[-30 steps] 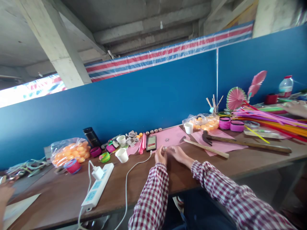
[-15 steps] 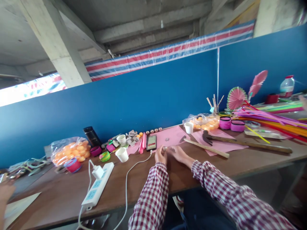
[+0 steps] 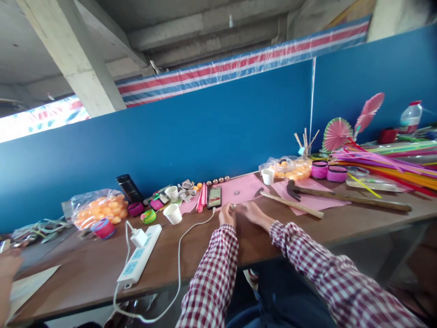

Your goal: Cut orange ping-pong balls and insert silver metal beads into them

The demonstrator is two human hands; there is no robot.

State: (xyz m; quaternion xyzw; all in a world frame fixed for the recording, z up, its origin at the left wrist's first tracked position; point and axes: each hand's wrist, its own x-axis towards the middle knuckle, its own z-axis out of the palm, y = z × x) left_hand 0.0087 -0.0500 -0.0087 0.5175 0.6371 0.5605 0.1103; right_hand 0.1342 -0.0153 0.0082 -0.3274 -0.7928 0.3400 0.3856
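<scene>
My left hand point(image 3: 226, 216) is closed around a small shiny metal ball point(image 3: 232, 207) near the table's middle. Close to its right side, my right hand point(image 3: 251, 213) has its fingers directed at the ball; they are blurred, and whether they pinch anything is unclear. Behind the hands, a small silvery item point(image 3: 236, 193) lies on a pink sheet point(image 3: 247, 187). Several similar metal balls point(image 3: 218, 180) stand in a row at the back, above a phone point(image 3: 214, 197) with a cable plugged in. A small hammer point(image 3: 293, 204) lies right of my right hand.
A larger hammer point(image 3: 351, 197) lies farther right. White cups point(image 3: 172, 213), a power strip point(image 3: 139, 255) and a bag of orange balls point(image 3: 99, 210) are on the left. Colourful strips point(image 3: 392, 166) cover the far right. Another person's hand point(image 3: 9, 264) shows at the left edge.
The view has tilted slightly, so the table items appear a little higher. My left hand still has the metal ball, and my right hand stays beside it.
</scene>
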